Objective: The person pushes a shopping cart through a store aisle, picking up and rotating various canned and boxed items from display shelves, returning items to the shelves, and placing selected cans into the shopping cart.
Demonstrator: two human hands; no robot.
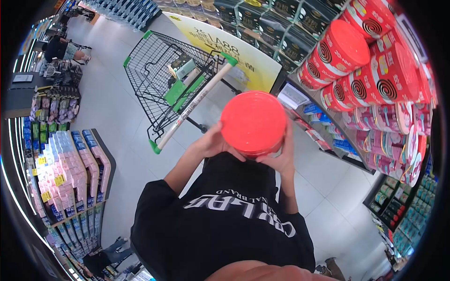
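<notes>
A red tub (253,122) is held up in front of my chest, its round lid facing me; its printed side is mostly hidden. My left hand (217,142) presses on its left side with the fingers curved around it. On the opposite side my right hand (282,157) grips the tub, thumb at the near lower edge. Similar red tubs of mosquito coils (328,55), printed with black spirals, lie stacked on the display at the right.
A shopping cart (152,82) with a green handle frame and a few items stands ahead to the left. A shelf with pink tubs (382,119) is at the right. Stacked pink packs (63,164) are at the left. People (65,50) are in the background.
</notes>
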